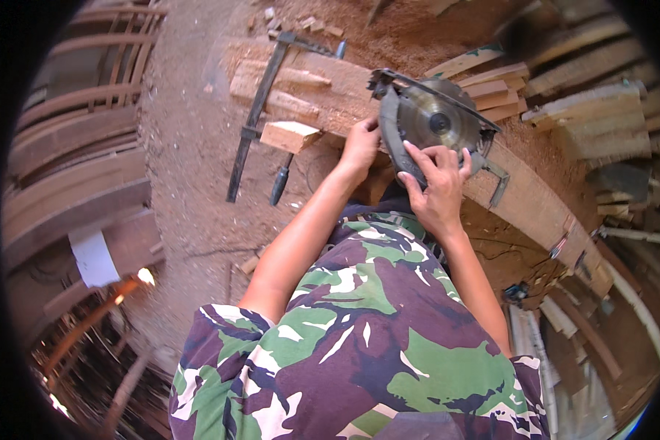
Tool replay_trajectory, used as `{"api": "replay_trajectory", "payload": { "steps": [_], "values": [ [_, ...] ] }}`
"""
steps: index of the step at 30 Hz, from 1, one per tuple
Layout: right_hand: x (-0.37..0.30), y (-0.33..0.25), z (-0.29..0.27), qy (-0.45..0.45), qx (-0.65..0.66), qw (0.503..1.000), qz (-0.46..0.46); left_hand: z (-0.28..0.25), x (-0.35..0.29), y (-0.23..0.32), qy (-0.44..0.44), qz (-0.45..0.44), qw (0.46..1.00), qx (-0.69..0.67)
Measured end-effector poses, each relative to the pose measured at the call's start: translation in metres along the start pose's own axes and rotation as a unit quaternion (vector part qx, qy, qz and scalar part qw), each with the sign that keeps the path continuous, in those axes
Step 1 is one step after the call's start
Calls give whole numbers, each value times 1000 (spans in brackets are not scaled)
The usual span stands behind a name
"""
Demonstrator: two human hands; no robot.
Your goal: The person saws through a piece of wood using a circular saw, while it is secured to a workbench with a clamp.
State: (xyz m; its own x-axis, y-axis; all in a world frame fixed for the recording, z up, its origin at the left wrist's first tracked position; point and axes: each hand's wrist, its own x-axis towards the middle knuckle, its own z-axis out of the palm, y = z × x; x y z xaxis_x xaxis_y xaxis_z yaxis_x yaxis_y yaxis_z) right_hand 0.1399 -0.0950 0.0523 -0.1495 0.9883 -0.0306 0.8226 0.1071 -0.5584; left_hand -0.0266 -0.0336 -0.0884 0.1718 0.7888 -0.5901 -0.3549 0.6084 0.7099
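Gripping a circular saw (436, 121) atop a curved wooden plank (535, 205): right hand (438, 187) clasped over its body, left hand (361, 143) closed at its edge, bar clamp (253, 121) nearby.

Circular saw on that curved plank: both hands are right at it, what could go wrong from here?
1. The right hand lies on the guard of the circular saw beside the bare blade; a slip could cut fingers.
2. The left hand rests on the curved plank next to the saw, so a kick could hit it.
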Motion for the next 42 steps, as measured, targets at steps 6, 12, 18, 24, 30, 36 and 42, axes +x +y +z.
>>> {"api": "replay_trajectory", "payload": {
  "steps": [6, 12, 18, 24, 30, 36, 42],
  "values": [
    [-5, 3, 1, 25, 5, 999, -21, -13, 6, 43, 18, -218, 974, -56],
    [-5, 2, 5, 40, 10, 999, -18, -19, 3, 49, -47, -115, 992, -36],
    [-6, -2, 3, 41, 6, 999, -22, -20, -1, 40, -96, 78, 985, 117],
    [-6, 2, 4, 40, -4, 999, -37, -16, -4, 34, -24, 350, 845, 404],
    [-4, 0, 4, 31, -18, 999, -40, -25, -4, 25, 29, 519, 683, 514],
    [-3, 0, 5, 27, -21, 998, -44, -1, 6, 16, 86, 379, 848, 362],
    [-5, 1, 4, 23, -23, 999, -42, 12, 8, 11, 83, 320, 883, 333]
  ]
}}
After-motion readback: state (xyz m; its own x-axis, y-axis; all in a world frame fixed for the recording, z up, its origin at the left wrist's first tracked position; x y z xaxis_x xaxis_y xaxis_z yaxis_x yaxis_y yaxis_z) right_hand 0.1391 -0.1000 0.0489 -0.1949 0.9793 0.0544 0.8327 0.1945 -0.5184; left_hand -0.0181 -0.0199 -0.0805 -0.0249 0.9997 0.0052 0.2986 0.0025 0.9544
